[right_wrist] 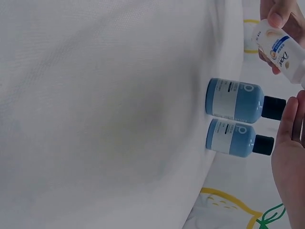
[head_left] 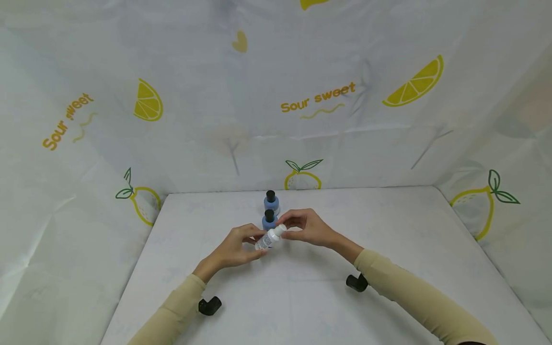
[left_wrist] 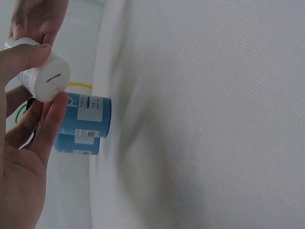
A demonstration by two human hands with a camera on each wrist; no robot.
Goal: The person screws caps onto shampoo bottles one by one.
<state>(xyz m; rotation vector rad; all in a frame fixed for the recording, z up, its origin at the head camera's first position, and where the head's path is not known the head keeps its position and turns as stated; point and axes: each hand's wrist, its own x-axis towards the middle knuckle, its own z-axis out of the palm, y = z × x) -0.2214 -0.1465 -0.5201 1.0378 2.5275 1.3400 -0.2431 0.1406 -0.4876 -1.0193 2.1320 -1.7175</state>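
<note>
A small white Dove bottle (head_left: 266, 240) is held tilted above the table, its cap end (head_left: 280, 229) pointing up and to the right in the head view. My left hand (head_left: 235, 249) grips the bottle near its base, thumb on one side and fingers on the other. At the cap, my right hand (head_left: 312, 229) pinches with thumb and fingers; its exact contact is partly cut off in the right wrist view. Just behind the hands stand two blue bottles with black caps, the nearer one (right_wrist: 236, 100) and the farther one (right_wrist: 231, 138), both upright on the table.
A white cloth covers the table (head_left: 302, 297). Two short black objects (head_left: 210, 305) (head_left: 357, 282) appear beside the forearms. Behind the table rises a white sheet (head_left: 189, 143) with lemon prints, and similar sheeting stands on both sides.
</note>
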